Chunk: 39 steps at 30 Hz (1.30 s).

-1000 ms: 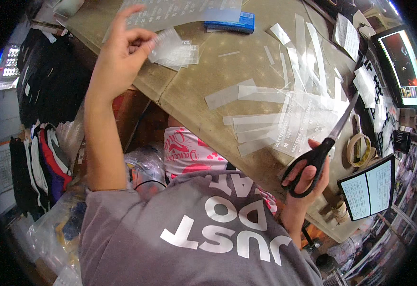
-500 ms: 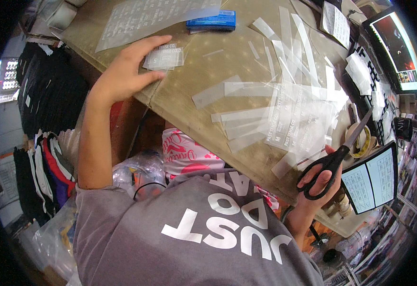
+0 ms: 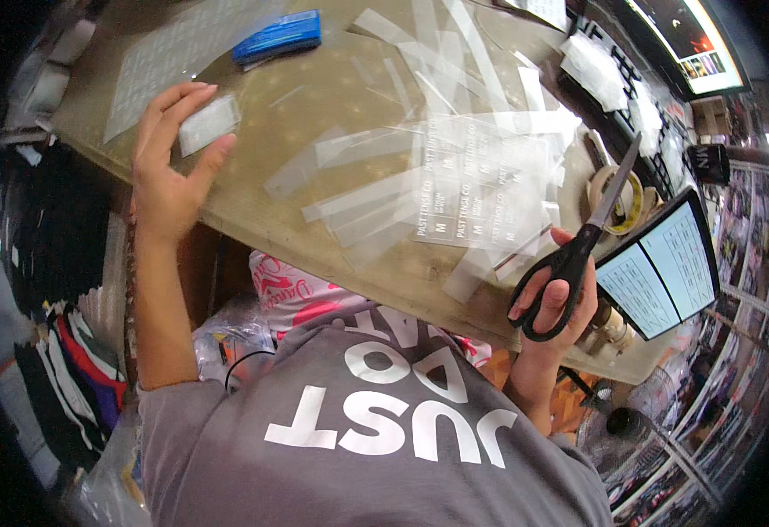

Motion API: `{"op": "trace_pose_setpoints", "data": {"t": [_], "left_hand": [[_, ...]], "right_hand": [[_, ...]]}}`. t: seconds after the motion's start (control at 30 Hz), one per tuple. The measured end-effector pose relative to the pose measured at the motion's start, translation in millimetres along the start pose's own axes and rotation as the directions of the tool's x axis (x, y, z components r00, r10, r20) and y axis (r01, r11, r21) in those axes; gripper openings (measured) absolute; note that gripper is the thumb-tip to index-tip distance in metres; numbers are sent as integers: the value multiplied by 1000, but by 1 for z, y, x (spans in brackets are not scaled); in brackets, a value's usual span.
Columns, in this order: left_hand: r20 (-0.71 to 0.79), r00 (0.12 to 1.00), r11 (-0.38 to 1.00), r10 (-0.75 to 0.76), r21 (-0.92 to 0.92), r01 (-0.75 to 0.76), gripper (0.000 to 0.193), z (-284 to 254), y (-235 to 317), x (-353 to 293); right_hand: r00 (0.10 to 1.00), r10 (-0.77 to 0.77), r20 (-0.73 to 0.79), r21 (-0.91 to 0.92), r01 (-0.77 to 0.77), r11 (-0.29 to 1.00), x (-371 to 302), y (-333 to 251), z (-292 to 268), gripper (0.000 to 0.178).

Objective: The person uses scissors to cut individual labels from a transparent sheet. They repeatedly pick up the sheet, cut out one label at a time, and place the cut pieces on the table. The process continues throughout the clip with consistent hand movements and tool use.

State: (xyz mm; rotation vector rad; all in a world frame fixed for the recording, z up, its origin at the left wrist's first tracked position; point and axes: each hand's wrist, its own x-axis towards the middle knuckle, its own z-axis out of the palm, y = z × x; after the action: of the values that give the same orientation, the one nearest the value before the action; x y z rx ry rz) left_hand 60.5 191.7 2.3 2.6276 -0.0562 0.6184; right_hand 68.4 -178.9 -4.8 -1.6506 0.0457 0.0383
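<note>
At the left of the table, my left hand (image 3: 173, 162) curves round a small stack of clear printed labels (image 3: 209, 126), which sits between its thumb and fingertips. My right hand (image 3: 564, 294) holds black-handled scissors (image 3: 569, 259), with fingers through the loops. The blades are together and point away, up to the right. Between my hands lies a clear sheet of white-printed labels (image 3: 472, 180), uncut, on top of several translucent cut strips (image 3: 362, 211).
Beyond my left hand are another printed clear sheet (image 3: 173, 66) and a blue box (image 3: 277, 37). On the right stand tape rolls (image 3: 626, 206), a tablet (image 3: 661, 263), a keyboard (image 3: 648, 132) and a monitor (image 3: 696, 44). The table's near edge (image 3: 314, 268) runs before my body.
The view has turned, so the table's things sit farther left. My left thumb and fingers have drawn closer around the label stack, which has tilted. The scissors stay in my right hand.
</note>
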Motion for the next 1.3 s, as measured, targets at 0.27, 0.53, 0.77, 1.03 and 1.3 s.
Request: {"op": "trace_pose_setpoints", "data": {"t": [0.27,0.53,0.77,1.03,1.3], "left_hand": [[270,953,989,141,-74,-126,56,89,119,19],[310,942,991,131,-75,-113,65,92,131,16],[165,982,752,-93,-635,177,65,91,138,11],[119,982,652,-149,-735,188,29,87,123,3],[-4,768,85,-641,-994,65,25,80,109,9]], "right_hand": [[1000,-7,-7,-6,7,1000,-3,0,-10,79],[999,37,-19,52,-36,998,-8,10,-32,75],[994,112,4,-30,-112,993,-7,7,-27,73],[996,89,24,-30,-88,996,-7,8,-22,84],[980,130,148,211,-160,964,-23,16,-18,90]]}}
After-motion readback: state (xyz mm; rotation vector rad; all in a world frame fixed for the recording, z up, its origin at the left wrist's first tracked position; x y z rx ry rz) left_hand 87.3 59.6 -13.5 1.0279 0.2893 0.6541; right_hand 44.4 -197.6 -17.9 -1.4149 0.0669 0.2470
